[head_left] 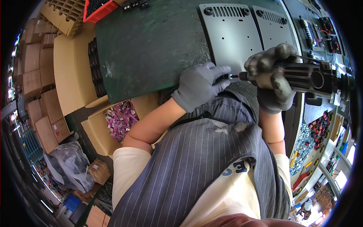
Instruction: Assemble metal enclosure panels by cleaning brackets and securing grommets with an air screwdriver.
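Note:
My left hand [202, 85], in a grey glove, pinches a small black part [224, 76] between thumb and fingers at the near edge of a grey metal plate [230, 41]. My gloved right hand [274, 77] is wrapped round a black power screwdriver [308, 77], held level and pointing left. Its bit, with a small shiny metal piece [231, 76] at the tip, meets the part in my left fingers. Slots and two round black feet line the plate's far end. A second slotted plate [273, 32] lies to its right, partly behind my right hand.
The plates lie on a dark green bench [151, 49]. A red bin [99, 9] of black pieces stands at the far left. Below the bench's left edge, a cardboard box [94, 130] holds purple pieces [121, 120]. Electronic assemblies [321, 34] sit beyond the right edge.

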Demonstrator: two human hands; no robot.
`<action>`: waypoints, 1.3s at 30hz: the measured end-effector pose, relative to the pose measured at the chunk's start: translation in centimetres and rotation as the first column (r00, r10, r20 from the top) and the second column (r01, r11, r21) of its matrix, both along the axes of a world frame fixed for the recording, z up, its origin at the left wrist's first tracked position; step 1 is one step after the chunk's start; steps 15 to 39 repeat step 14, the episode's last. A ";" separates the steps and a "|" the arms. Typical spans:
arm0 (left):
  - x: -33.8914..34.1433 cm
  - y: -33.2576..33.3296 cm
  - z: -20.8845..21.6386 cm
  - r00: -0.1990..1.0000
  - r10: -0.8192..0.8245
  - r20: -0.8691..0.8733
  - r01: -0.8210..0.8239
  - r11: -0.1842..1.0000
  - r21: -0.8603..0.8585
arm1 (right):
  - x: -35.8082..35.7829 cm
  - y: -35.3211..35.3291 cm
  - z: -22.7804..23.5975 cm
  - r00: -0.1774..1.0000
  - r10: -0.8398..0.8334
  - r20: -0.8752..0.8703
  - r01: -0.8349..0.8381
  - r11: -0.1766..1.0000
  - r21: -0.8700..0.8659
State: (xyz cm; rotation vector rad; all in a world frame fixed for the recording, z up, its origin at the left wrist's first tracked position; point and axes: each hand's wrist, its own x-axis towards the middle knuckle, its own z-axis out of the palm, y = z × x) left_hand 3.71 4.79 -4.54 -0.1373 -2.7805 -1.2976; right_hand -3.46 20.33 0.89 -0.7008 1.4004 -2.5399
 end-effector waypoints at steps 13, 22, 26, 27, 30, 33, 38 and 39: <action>-0.1 0.3 -0.6 1.000 0.014 0.002 -0.013 0.990 -0.138 | -0.5 -2.3 -1.8 0.975 0.186 0.118 -0.193 0.980 0.050; -0.2 0.3 -0.5 1.000 0.008 0.030 -0.004 0.991 -0.136 | -0.7 -2.1 -1.9 0.972 0.221 0.075 -0.227 0.971 0.074; -0.2 0.3 -0.5 1.000 0.008 0.030 -0.004 0.991 -0.136 | -0.7 -2.1 -1.9 0.972 0.221 0.075 -0.227 0.971 0.074; -0.2 0.3 -0.5 1.000 0.008 0.030 -0.004 0.991 -0.136 | -0.7 -2.1 -1.9 0.972 0.221 0.075 -0.227 0.971 0.074; -0.2 0.3 -0.5 1.000 0.008 0.030 -0.004 0.991 -0.136 | -0.7 -2.1 -1.9 0.972 0.221 0.075 -0.227 0.971 0.074; -0.2 0.3 -0.5 1.000 0.008 0.030 -0.004 0.991 -0.136 | -0.7 -2.1 -1.9 0.972 0.221 0.075 -0.227 0.971 0.074; -0.2 0.3 -0.5 1.000 0.008 0.030 -0.004 0.991 -0.136 | -0.7 -2.1 -1.9 0.972 0.221 0.075 -0.227 0.971 0.074; -0.2 0.3 -0.5 1.000 0.008 0.030 -0.004 0.991 -0.136 | -0.7 -2.1 -1.9 0.972 0.221 0.075 -0.227 0.971 0.074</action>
